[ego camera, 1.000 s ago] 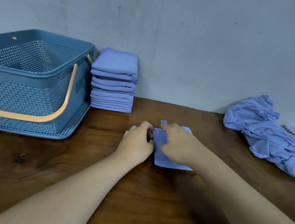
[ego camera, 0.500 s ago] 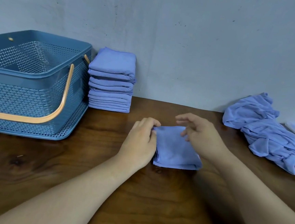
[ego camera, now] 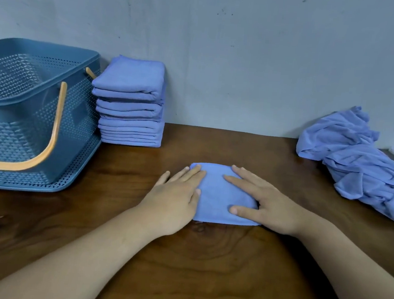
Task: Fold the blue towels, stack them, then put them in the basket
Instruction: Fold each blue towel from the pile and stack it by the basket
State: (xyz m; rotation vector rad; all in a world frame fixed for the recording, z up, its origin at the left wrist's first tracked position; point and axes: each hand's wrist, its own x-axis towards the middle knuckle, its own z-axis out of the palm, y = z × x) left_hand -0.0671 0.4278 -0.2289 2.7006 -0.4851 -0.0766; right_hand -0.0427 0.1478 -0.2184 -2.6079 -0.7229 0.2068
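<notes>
folded towel (ego camera: pixel 220 194) desk centre | left hand (ego camera: pixel 175 195), right hand (ego camera: pixel 265 203): fingers flat, pressing, gripping nothing | soft, light, limp; pinch opposite edges | stack (ego camera: pixel 129 103) 10 o'clock

The setting is a plain indoor folding station, household or small laundry in feel, though nothing settles which. A dark wooden table (ego camera: pixel 203 281) with visible grain and knots stands pushed against a bare grey-blue painted wall (ego camera: pixel 247 58) marked with small scuffs and specks. At the far left sits a perforated, orange-handled blue plastic basket (ego camera: pixel 13 142), with a stack of folded towels (ego camera: pixel 131 103) just beside it against the wall. A loose heap of unfolded towels (ego camera: pixel 361 161) lies at the far right.
</notes>
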